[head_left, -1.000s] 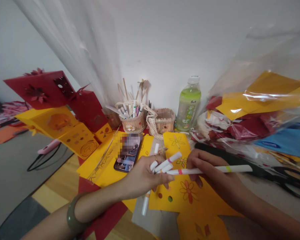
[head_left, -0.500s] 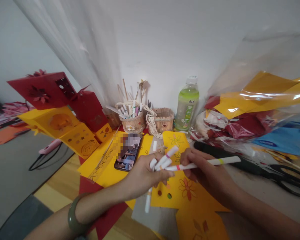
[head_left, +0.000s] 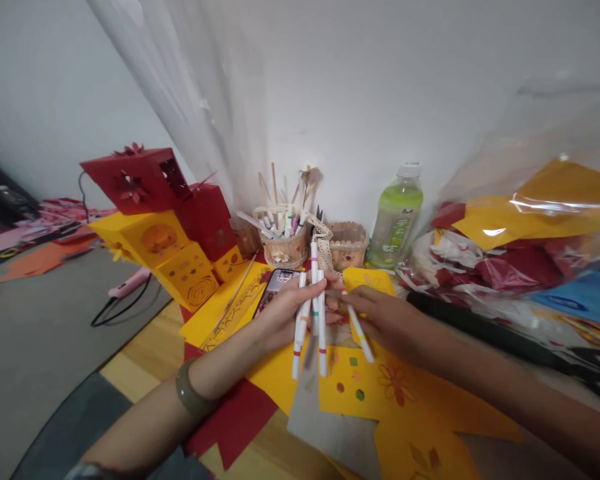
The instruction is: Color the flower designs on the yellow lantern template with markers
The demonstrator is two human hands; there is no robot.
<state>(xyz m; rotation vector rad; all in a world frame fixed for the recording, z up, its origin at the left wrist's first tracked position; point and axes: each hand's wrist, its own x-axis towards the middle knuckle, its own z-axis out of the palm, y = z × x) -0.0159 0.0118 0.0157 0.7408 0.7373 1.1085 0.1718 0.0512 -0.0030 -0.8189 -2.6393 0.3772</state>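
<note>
The yellow cut-out paper sheet (head_left: 380,393) lies over the table's near edge, below both hands. The left hand (head_left: 285,313) is clamped on a bundle of white marker pens (head_left: 313,313), held nearly upright above that sheet. The right hand (head_left: 380,317) pinches one white pen with a yellow band (head_left: 359,330), tilted just beside the bundle. Squaring the pen tips together would probably keep the bundle from splaying.

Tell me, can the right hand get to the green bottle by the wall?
Probably yes. The right hand holds just one marker, and the green bottle stands behind it with only flat yellow paper between. The fingers would likely need to drop the marker first.
</note>
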